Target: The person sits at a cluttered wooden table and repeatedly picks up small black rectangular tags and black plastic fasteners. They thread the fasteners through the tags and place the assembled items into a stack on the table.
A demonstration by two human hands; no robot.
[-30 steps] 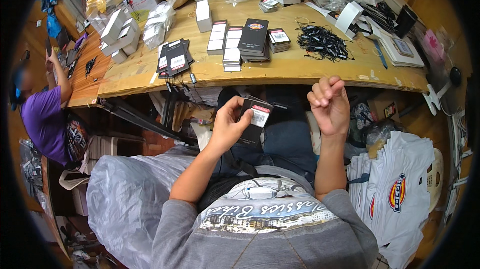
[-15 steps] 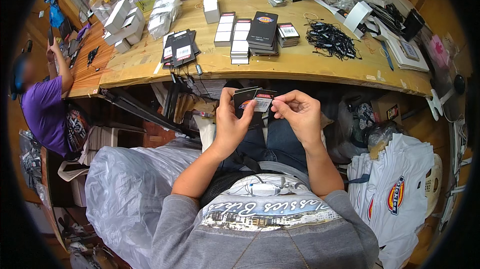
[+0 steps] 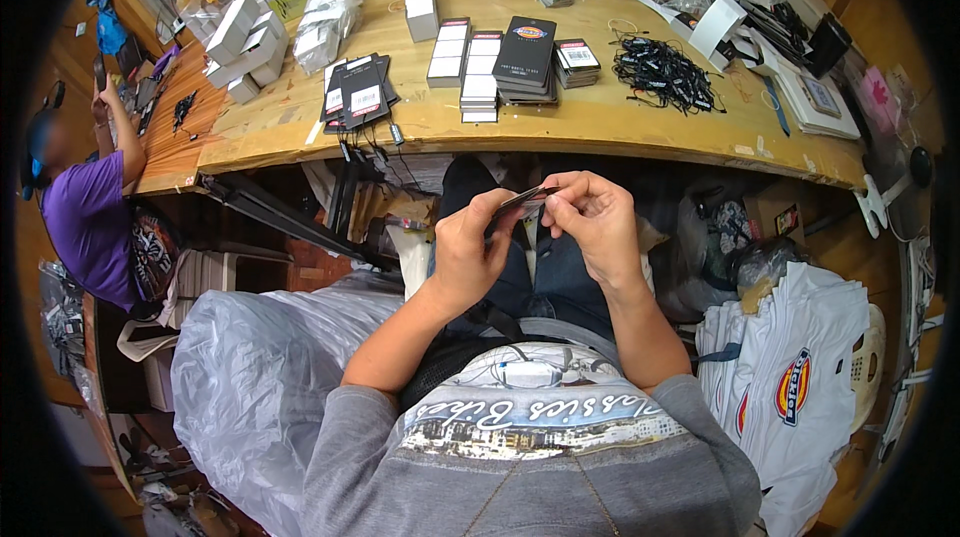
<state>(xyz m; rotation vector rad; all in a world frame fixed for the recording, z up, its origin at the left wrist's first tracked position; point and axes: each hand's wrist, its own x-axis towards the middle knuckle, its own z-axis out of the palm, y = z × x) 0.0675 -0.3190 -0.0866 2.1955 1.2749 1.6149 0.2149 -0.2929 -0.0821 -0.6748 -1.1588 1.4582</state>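
My left hand (image 3: pixel 466 242) grips a few dark cardboard hang tags (image 3: pixel 520 200) over my lap, below the table's front edge. They are tilted nearly edge-on, so their faces barely show. The fingers of my right hand (image 3: pixel 602 232) are pinched on the right end of these tags; any string there is too small to make out. On the table, straight ahead, stand a stack of black hang tags (image 3: pixel 524 52), a smaller stack of barcode tags (image 3: pixel 577 59) and two rows of white labels (image 3: pixel 482 67). Several strung tags (image 3: pixel 364 97) lie to the left.
A heap of black strings (image 3: pixel 662 75) lies right on the table (image 3: pixel 590 132). White boxes (image 3: pixel 245 47) stand at the back left. Folded white shirts (image 3: pixel 785 367) are at my right, a large plastic bag (image 3: pixel 240 377) at my left. A person in purple (image 3: pixel 90 217) sits far left.
The hang tags have turned from showing their printed faces to nearly edge-on. My right hand has shifted slightly left and up, its fingertips now at the tags' end.
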